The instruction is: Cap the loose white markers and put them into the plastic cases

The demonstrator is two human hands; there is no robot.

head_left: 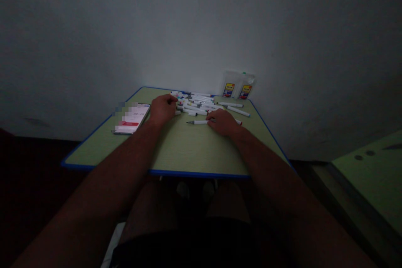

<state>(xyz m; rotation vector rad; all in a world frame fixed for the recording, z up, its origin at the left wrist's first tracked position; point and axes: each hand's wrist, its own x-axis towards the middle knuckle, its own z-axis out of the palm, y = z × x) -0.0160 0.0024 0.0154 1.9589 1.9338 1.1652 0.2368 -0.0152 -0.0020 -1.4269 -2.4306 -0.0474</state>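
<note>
Both my hands rest at the pens, far end of the table.

My left hand (162, 109) is curled, fingertips touching the left edge of the pile (195, 103) of pens; I cannot tell whether they grip one. My right hand (223, 122) lies over the rear of a single pen (198, 122), fingers loosely bent on it, grip unclear. The pen's tip points left into the gap between my hands. A phone (132, 118) lies just left of my left knuckles. Two packs (237, 86) stand beyond my right fingers, against the wall (201, 29). From my wrists back to the blue near edge, open table (188, 155) runs; its right edge passes near my right hand.
</note>
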